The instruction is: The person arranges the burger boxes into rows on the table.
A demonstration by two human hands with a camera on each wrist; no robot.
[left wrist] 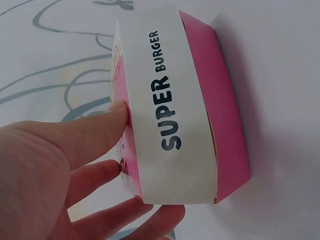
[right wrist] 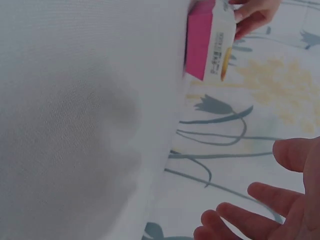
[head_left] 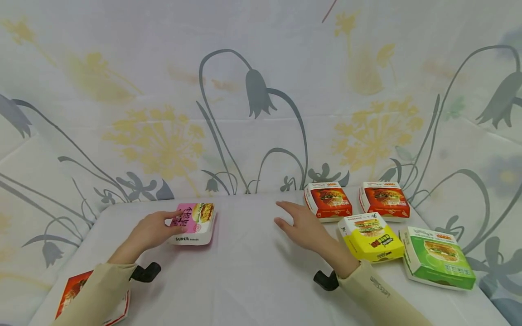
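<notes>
A pink and white burger box lettered "SUPER BURGER" rests on the white-covered table, left of the middle. My left hand is at its left side. In the left wrist view, the thumb touches the top near the front edge. The other fingers lie fairly straight against the top and left side, without visibly curling round the box. My right hand hovers over the table with thumb and fingers apart, holding nothing. The right wrist view shows its spread fingers and the pink box beyond.
Two red burger boxes stand at the back right. A yellow box and a green box lie in front of them. Another red box is partly hidden beneath the left sleeve. A flower-print cloth hangs behind the table.
</notes>
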